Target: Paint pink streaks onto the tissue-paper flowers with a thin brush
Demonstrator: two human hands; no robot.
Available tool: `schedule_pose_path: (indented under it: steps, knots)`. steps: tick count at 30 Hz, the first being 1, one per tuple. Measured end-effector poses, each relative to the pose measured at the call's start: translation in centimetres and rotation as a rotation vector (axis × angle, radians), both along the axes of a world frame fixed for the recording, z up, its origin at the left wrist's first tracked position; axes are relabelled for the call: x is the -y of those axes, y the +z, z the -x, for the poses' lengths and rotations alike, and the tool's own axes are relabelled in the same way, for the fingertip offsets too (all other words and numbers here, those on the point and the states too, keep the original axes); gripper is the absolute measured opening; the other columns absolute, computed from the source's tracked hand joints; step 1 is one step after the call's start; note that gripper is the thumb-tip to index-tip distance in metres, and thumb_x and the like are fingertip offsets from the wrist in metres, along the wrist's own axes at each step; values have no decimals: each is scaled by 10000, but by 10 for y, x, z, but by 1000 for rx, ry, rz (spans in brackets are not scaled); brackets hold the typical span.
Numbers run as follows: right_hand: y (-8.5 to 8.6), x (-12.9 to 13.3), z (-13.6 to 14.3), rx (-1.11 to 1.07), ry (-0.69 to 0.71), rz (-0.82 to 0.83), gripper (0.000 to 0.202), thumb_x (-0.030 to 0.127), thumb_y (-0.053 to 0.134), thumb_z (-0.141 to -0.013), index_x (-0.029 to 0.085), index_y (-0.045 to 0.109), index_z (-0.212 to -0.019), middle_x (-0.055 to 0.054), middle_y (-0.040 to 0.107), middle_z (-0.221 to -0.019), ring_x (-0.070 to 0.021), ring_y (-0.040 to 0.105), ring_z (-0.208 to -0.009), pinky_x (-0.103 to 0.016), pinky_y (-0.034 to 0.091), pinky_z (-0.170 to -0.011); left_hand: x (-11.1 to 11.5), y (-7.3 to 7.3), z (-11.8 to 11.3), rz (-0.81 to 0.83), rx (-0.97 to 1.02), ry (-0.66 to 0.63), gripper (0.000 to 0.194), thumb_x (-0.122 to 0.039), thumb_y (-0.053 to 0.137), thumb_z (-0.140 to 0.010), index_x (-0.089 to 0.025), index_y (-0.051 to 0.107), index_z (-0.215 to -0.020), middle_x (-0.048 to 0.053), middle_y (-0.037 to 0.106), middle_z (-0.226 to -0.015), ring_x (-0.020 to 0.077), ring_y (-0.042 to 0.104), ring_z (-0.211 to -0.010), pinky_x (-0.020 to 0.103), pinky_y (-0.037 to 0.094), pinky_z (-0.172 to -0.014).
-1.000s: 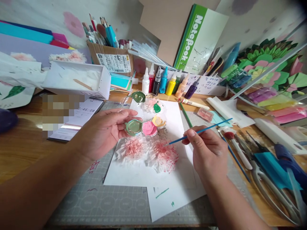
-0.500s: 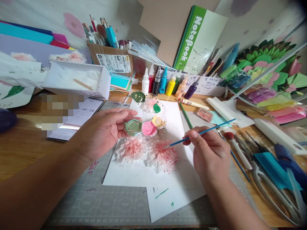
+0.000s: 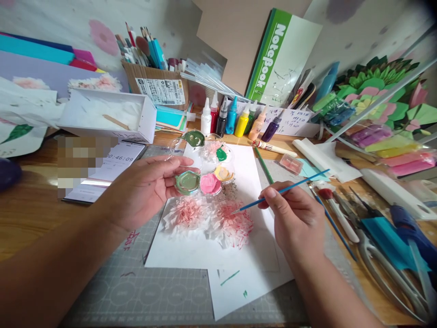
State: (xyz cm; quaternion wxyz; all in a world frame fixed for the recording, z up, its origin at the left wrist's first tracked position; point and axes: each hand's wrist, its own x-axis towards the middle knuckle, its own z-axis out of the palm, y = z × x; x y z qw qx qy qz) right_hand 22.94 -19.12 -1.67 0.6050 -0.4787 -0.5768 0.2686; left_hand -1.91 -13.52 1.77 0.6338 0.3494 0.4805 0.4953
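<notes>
My left hand holds a clear round-welled palette by its left edge, over white paper. The wells carry green, pink and yellowish paint. My right hand pinches a thin blue brush. Its tip is at the right-hand pink and white ruffled flower; whether it touches the petals is hard to tell. A similar flower lies to the left, just below the palette. Behind the palette's clear plastic shows another pale pink flower.
Paint bottles stand in a row at the back. A phone and a white box are on the left. Scissors, more brushes and a glue gun lie at the right. Under the paper is a grey cutting mat.
The palette and both hands appear shifted very slightly left, along with most of the view. Both grips are the same, and the brush tip remains at the right-hand flower.
</notes>
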Motion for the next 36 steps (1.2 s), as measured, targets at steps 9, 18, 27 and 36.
schedule_pose_path:
  steps: [9, 18, 27, 36]
  knots:
    - [3, 1, 0, 25, -37, -22, 201, 313, 717, -918, 221, 709, -740, 32, 679, -634, -110, 618, -582, -226, 473, -568, 0, -1, -2, -15, 9, -13, 278, -336, 853, -605, -152, 826, -812, 88, 785, -763, 189, 706, -693, 258, 566, -562]
    - [2, -1, -2, -116, 24, -36, 146, 274, 718, -923, 235, 741, -784, 27, 700, -711, -111, 642, -638, -231, 502, -613, 0, -1, -1, -10, 28, -24, 277, -339, 857, -608, -155, 825, -813, 99, 792, -783, 203, 708, -686, 275, 570, -542]
    - [1, 2, -1, -171, 146, -42, 156, 247, 650, -965, 236, 731, -832, -6, 676, -781, -152, 637, -728, -282, 521, -654, 0, 0, -1, -11, 34, -35, 296, -345, 875, -612, -148, 827, -828, 102, 786, -789, 200, 699, -699, 271, 573, -550]
    - [72, -19, -23, 15, 516, 51, 114, 317, 656, -976, 250, 741, -941, -8, 656, -866, -128, 623, -781, -249, 542, -710, -1, 2, 1, -21, 34, -3, 270, -324, 865, -625, -146, 819, -822, 95, 780, -789, 206, 697, -708, 282, 577, -549]
